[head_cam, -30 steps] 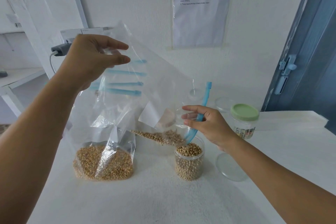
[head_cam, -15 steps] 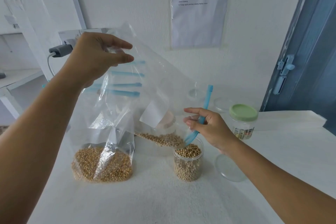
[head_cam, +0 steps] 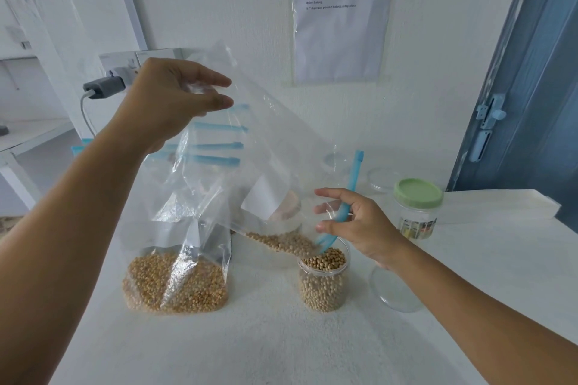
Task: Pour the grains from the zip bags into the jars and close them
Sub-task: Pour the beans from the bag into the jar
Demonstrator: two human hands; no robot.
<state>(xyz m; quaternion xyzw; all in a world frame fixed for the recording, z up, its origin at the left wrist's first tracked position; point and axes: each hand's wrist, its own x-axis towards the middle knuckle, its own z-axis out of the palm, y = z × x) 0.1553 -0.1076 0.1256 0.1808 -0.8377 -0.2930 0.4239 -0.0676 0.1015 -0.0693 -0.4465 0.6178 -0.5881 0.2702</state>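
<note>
Lower left of frame: second zip bag (head_cam: 175,284) of grains resting on white table (head_cam: 281,347). Centre-left, upper: left hand (head_cam: 175,97) pinching raised bottom corner of tilted clear zip bag (head_cam: 275,147); remaining grains (head_cam: 281,242) gathered at its low mouth over open jar (head_cam: 323,281), nearly full. Centre-right: right hand (head_cam: 359,228) gripping blue zip edge at mouth; clear lid (head_cam: 397,294) flat just right of jar, green-lidded jar (head_cam: 417,209) behind.

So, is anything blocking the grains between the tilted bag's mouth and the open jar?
Nothing visible does: the clear zip bag has its blue-zip mouth right over the open clear plastic jar, already nearly full of grains.
</note>
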